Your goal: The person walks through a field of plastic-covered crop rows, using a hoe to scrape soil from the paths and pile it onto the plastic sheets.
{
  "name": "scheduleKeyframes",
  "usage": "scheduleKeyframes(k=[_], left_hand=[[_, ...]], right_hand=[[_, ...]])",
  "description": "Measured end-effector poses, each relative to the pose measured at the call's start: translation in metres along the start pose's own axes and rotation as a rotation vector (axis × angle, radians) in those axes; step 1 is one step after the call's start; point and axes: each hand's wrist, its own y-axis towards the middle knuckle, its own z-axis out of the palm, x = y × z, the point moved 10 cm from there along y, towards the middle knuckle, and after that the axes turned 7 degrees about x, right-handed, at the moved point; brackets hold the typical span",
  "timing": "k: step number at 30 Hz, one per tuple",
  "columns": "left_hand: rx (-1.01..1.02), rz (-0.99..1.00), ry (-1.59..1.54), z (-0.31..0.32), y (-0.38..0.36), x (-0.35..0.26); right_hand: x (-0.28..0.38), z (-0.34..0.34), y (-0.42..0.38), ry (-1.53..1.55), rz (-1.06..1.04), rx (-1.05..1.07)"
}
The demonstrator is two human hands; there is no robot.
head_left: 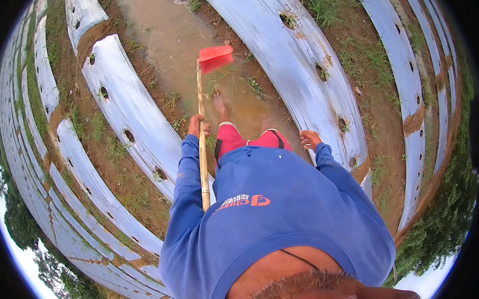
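Note:
My left hand (198, 125) is closed around the long bamboo-like handle of a hoe (203, 166). The handle runs upright through the view, its lower end passing beside my left sleeve. At the far end sits a flat, bent red blade (215, 58), above the muddy water in front of my feet. My right hand (310, 140) hangs beside my right thigh, its fingers loosely curled with nothing visible in them. Near it lies the edge of a bed covered in silvery plastic mulch (322, 102). My bare foot (220, 104) stands in the wet furrow; the other is mostly under water.
A flooded furrow (164, 31) stretches ahead between the raised beds. To the left, another mulch-covered bed (138, 113) has round planting holes. Grass (321, 7) grows along the soil strips. More covered rows curve away on both sides, with trees (25, 215) at the field's edge.

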Motion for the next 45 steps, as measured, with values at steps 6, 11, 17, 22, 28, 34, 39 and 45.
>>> scheduleKeyframes(k=[6, 11, 17, 22, 28, 34, 39, 45], left_hand=[[-0.279, 0.171, -0.050, -0.138, -0.014, -0.116], [-0.262, 0.079, 0.008, -0.145, -0.011, -0.157], [-0.114, -0.011, -0.067, -0.149, 0.012, -0.155], [0.077, -0.286, -0.208, -0.102, 0.021, -0.134], [0.331, -0.408, -0.200, -0.016, 0.028, -0.124], [0.400, -0.409, 0.002, 0.090, 0.036, -0.159], [0.250, -0.274, 0.432, 0.177, 0.065, -0.214], [0.203, -0.042, 0.974, 0.266, 0.093, -0.276]], right_hand=[[0.062, 0.068, 0.014, -0.111, 0.063, 0.010], [0.126, 0.118, 0.026, -0.192, 0.018, -0.038], [0.189, 0.171, 0.021, -0.193, -0.083, -0.030], [0.191, 0.184, 0.038, -0.201, -0.115, -0.036], [0.179, 0.182, 0.032, -0.081, -0.123, -0.051], [0.148, 0.166, 0.043, 0.010, -0.055, -0.048], [0.146, 0.158, 0.077, 0.087, -0.007, -0.032], [0.206, 0.156, 0.102, 0.194, -0.076, -0.007]])
